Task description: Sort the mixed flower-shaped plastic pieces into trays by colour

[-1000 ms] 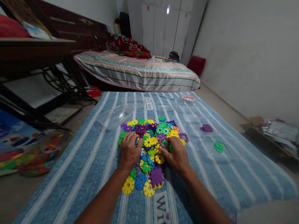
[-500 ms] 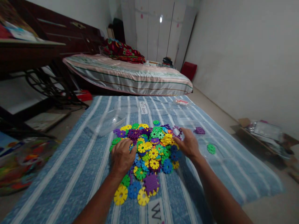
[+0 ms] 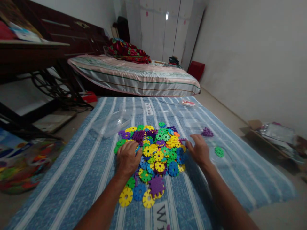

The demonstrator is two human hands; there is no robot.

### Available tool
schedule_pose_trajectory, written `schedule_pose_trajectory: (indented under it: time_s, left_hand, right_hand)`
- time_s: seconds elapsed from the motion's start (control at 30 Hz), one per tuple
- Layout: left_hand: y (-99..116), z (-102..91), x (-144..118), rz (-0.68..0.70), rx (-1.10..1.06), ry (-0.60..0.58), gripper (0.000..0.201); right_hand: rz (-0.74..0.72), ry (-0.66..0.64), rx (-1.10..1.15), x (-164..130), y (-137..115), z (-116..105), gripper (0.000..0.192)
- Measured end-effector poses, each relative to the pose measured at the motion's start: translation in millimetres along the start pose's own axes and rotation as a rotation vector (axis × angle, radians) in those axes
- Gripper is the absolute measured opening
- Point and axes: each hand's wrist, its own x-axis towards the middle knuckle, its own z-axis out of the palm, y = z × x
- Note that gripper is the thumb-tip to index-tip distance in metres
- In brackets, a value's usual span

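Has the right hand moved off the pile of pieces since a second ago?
Yes. The right hand has slid from the middle of the pile to its right edge, toward the lone purple piece. The left hand rests on the pile's left side.

Pile of flat plastic gear-shaped discs (image 3: 155, 150) — yellow, green, blue, purple, a few orange — heaped flat and overlapping on the striped cloth, centre frame. Purple square piece (image 3: 156, 186) at pile's 6 o'clock edge. Two strays at 3 o'clock, apart from the pile — purple piece (image 3: 207, 132), green disc (image 3: 219, 151).
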Motion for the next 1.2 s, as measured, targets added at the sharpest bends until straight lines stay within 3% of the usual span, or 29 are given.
schedule_pose_trajectory:
  time_s: [0.17,0.33,0.73,0.93,1.2]
  left_hand:
    - [1.8,-1.7,-1.0,-0.007,-0.013,-0.026,0.024]
    - [3.4,-3.2,-0.7,-0.016,-0.016,-0.043,0.023]
    - [5.2,-2.6,-2.0,-0.029,-0.047,-0.051,0.021]
    - [5.0,-2.5,-2.2,-0.032,-0.05,-0.059,0.022]
    - [4.2,-1.5,-1.5,-0.007,-0.031,-0.053,0.023]
  right_hand:
    - [-0.072,-0.075,0.17,-28.4,-23.2,19.5,0.022]
    - [-0.083,-0.089,0.184,-40.8,-28.4,30.9,0.021]
    - [0.004,-0.021,0.124,-52.2,-13.9,35.5,0.037]
    - [0.041,-0.058,0.066,-55.7,-4.2,37.1,0.04]
    - [-0.016,-0.109,0.085,-53.3,-2.8,29.0,0.036]
